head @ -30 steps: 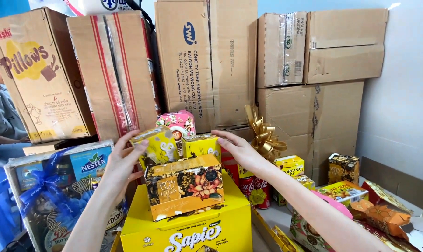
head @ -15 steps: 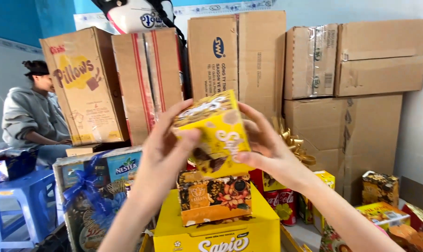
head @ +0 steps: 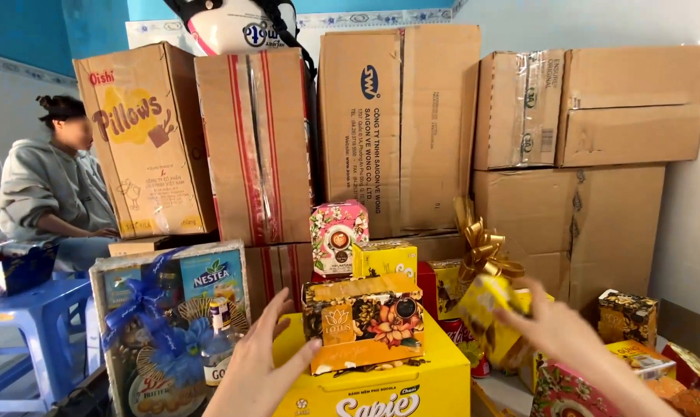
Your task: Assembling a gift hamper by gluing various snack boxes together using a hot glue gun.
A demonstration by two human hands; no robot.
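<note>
My left hand [head: 259,361] is low in the middle, fingers spread, with its fingertips against the left side of a brown and orange flowered box [head: 365,324]. That box lies on top of a large yellow carton [head: 381,390]. My right hand [head: 557,328] is lower right and grips a small yellow packet box [head: 485,305], blurred, just right of the flowered box. Behind the flowered box stand a pink flowered box [head: 337,235] and a small yellow box [head: 384,259].
Tall cardboard cartons [head: 400,123] line the wall behind. A wrapped gift basket with a blue ribbon [head: 164,324] stands at left, a gold bow [head: 481,247] at right. A person in a grey hoodie [head: 45,193] sits far left by a blue stool [head: 25,324]. Small boxes [head: 626,316] lie lower right.
Both hands held the yellow packet box up before the camera; now my right hand has carried it down to the right, and my left hand has dropped to the flowered box.
</note>
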